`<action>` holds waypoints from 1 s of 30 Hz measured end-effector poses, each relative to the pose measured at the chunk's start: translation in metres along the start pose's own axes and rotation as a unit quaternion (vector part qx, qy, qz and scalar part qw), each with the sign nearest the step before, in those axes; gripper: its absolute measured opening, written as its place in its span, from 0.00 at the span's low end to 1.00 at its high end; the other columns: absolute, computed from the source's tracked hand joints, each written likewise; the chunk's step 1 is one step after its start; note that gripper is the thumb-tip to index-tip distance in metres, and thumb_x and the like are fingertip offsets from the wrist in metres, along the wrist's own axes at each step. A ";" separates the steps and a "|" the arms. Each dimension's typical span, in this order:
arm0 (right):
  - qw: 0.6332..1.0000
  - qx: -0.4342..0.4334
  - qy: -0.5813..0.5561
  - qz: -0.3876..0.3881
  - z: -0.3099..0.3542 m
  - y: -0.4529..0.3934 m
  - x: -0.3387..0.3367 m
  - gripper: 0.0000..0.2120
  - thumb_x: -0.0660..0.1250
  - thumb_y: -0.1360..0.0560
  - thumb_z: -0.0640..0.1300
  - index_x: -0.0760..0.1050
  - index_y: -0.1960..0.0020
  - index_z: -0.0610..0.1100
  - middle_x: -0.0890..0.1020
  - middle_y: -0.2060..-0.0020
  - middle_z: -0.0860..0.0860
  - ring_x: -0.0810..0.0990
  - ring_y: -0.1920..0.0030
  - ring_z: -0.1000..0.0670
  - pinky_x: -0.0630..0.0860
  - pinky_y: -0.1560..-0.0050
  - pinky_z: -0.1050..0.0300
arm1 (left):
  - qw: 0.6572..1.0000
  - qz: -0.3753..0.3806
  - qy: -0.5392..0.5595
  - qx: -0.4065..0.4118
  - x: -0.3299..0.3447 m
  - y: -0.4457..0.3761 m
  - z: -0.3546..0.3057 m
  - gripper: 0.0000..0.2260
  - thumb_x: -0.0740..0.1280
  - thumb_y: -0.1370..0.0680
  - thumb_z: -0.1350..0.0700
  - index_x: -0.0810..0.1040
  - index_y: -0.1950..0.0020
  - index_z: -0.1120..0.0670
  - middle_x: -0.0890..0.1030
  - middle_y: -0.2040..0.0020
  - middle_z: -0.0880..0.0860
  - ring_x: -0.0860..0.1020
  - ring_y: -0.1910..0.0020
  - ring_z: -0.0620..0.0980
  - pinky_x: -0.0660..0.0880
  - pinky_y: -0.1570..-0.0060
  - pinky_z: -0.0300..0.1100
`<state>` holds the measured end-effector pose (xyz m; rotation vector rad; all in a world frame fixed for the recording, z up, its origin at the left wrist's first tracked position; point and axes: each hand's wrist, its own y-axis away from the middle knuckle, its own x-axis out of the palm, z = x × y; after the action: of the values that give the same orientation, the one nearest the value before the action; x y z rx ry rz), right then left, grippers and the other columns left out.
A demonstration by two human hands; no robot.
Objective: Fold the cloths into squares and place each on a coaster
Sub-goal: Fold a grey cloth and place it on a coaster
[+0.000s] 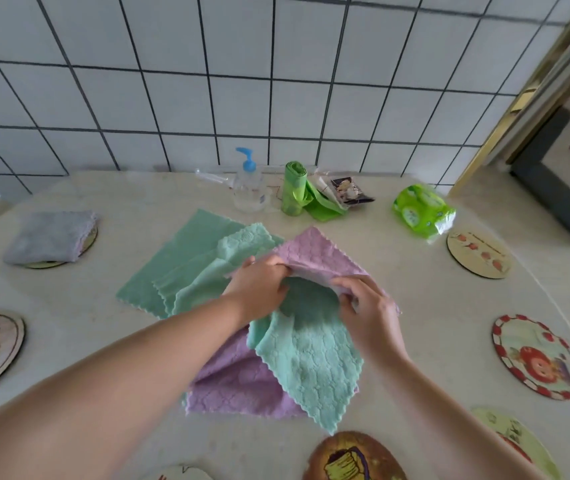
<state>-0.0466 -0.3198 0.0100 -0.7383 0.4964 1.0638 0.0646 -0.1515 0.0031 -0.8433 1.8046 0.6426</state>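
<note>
Nearest, an empty coaster (352, 457) waits; left hand (259, 292) and right hand (368, 306) pinch the purple cloth (314, 251), apparently freeing it from the green cloth (311, 355).

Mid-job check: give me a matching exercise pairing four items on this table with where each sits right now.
Things:
1. grey cloth
2. purple cloth
3. pump bottle
4. wet-wipes pack

Places or states:
A. lying on the table near the far right coaster
B. folded, resting on the far left coaster
C. standing near the tiled wall, left of the green bag roll
D. pinched at its edge by both hands

Pairs: 1-B, 2-D, 3-C, 4-A
</note>
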 end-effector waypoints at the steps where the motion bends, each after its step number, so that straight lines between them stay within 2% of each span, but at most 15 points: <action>1: 1.000 -0.016 0.003 -0.018 0.005 -0.007 -0.004 0.14 0.65 0.29 0.32 0.81 0.49 0.46 0.80 0.51 0.56 0.78 0.54 0.57 0.73 0.53 0.65 | 1.000 -0.028 0.008 0.004 -0.009 -0.002 0.002 0.16 0.59 0.23 0.57 0.73 0.35 0.51 0.73 0.37 0.51 0.73 0.40 0.53 0.61 0.31 0.50; 3: 0.998 -0.040 0.008 -0.043 0.017 -0.020 -0.012 0.13 0.65 0.29 0.31 0.80 0.49 0.44 0.80 0.51 0.53 0.77 0.55 0.58 0.72 0.55 0.67 | 0.996 -0.087 0.011 0.024 -0.031 -0.003 0.004 0.17 0.60 0.24 0.60 0.73 0.36 0.51 0.73 0.38 0.51 0.74 0.41 0.54 0.67 0.37 0.48; 6: 0.996 -0.062 0.001 -0.065 0.040 -0.037 -0.027 0.12 0.66 0.30 0.31 0.80 0.50 0.43 0.79 0.51 0.53 0.75 0.55 0.61 0.70 0.57 0.75 | 0.985 -0.162 0.032 0.040 -0.068 0.009 0.008 0.15 0.60 0.24 0.61 0.73 0.38 0.52 0.74 0.40 0.52 0.76 0.48 0.56 0.73 0.48 0.48; 10: 0.993 -0.070 -0.027 -0.087 0.080 -0.055 -0.047 0.09 0.67 0.28 0.34 0.79 0.53 0.46 0.80 0.54 0.56 0.77 0.56 0.61 0.70 0.57 0.76 | 0.973 -0.225 0.027 0.045 -0.122 0.041 0.025 0.08 0.63 0.24 0.57 0.72 0.46 0.55 0.75 0.47 0.53 0.75 0.53 0.57 0.73 0.55 0.48; 12: 0.991 -0.080 -0.042 -0.094 0.103 -0.059 -0.053 0.10 0.68 0.28 0.35 0.78 0.54 0.49 0.80 0.58 0.57 0.77 0.57 0.62 0.70 0.58 0.75 | 0.965 -0.254 0.056 0.026 -0.146 0.062 0.042 0.09 0.66 0.25 0.56 0.71 0.47 0.55 0.75 0.51 0.52 0.75 0.55 0.56 0.72 0.57 0.47; 15: 0.991 -0.088 -0.058 -0.087 0.137 -0.059 -0.049 0.09 0.67 0.28 0.38 0.76 0.55 0.53 0.80 0.61 0.60 0.77 0.61 0.64 0.70 0.61 0.74 | 0.954 -0.281 0.104 -0.009 -0.175 0.097 0.071 0.13 0.68 0.26 0.55 0.70 0.43 0.52 0.75 0.54 0.47 0.76 0.57 0.51 0.74 0.57 0.45; 17: 0.990 -0.086 -0.079 -0.075 0.161 -0.058 -0.038 0.08 0.67 0.27 0.40 0.77 0.54 0.52 0.81 0.61 0.61 0.78 0.60 0.66 0.70 0.60 0.75 | 0.949 -0.288 0.124 -0.028 -0.190 0.122 0.093 0.13 0.68 0.25 0.56 0.72 0.42 0.52 0.76 0.54 0.45 0.76 0.57 0.47 0.73 0.58 0.40; 19: 0.989 -0.087 -0.099 -0.061 0.183 -0.055 -0.023 0.08 0.67 0.27 0.40 0.77 0.54 0.52 0.82 0.59 0.59 0.78 0.57 0.68 0.70 0.58 0.77 | 0.947 -0.290 0.119 -0.067 -0.201 0.151 0.116 0.07 0.67 0.25 0.55 0.77 0.47 0.51 0.77 0.57 0.46 0.75 0.59 0.47 0.69 0.62 0.32; 21: 0.991 -0.086 -0.095 -0.042 0.207 -0.052 -0.004 0.07 0.67 0.26 0.40 0.78 0.54 0.52 0.82 0.59 0.57 0.79 0.57 0.65 0.68 0.58 0.79 | 0.937 -0.299 0.135 -0.119 -0.207 0.177 0.140 0.02 0.67 0.25 0.56 0.79 0.54 0.50 0.80 0.60 0.49 0.76 0.60 0.50 0.71 0.60 0.38; 24: 0.995 -0.077 -0.063 0.003 0.242 -0.049 0.026 0.06 0.66 0.25 0.43 0.79 0.49 0.50 0.82 0.57 0.55 0.75 0.66 0.66 0.67 0.67 0.78 | 0.909 -0.309 0.202 -0.194 -0.217 0.211 0.174 0.04 0.68 0.26 0.57 0.78 0.61 0.50 0.82 0.60 0.53 0.79 0.57 0.57 0.74 0.55 0.47; 26: 0.996 -0.066 -0.059 0.022 0.265 -0.046 0.045 0.09 0.64 0.24 0.42 0.79 0.46 0.49 0.82 0.56 0.53 0.72 0.76 0.63 0.66 0.75 0.74 | 0.909 -0.305 0.203 -0.201 -0.226 0.230 0.196 0.05 0.68 0.26 0.58 0.79 0.60 0.49 0.82 0.57 0.52 0.79 0.54 0.55 0.74 0.51 0.46; 27: 0.996 -0.059 -0.068 0.022 0.275 -0.045 0.053 0.09 0.63 0.23 0.41 0.78 0.45 0.49 0.82 0.56 0.53 0.71 0.77 0.62 0.65 0.77 0.72 | 0.907 -0.308 0.209 -0.198 -0.232 0.239 0.205 0.06 0.67 0.26 0.60 0.79 0.57 0.48 0.82 0.55 0.52 0.79 0.52 0.53 0.74 0.49 0.45; 30: 0.991 -0.044 -0.124 0.007 0.303 -0.043 0.071 0.10 0.62 0.23 0.42 0.77 0.44 0.50 0.81 0.54 0.54 0.72 0.69 0.62 0.66 0.72 0.71 | 0.890 -0.326 0.260 -0.185 -0.252 0.268 0.222 0.11 0.63 0.25 0.63 0.80 0.48 0.50 0.80 0.49 0.48 0.75 0.47 0.47 0.69 0.47 0.38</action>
<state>0.0271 -0.0634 0.1755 -0.6688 0.2446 1.1781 0.0431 0.2431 0.1715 -1.9247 1.6975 0.3253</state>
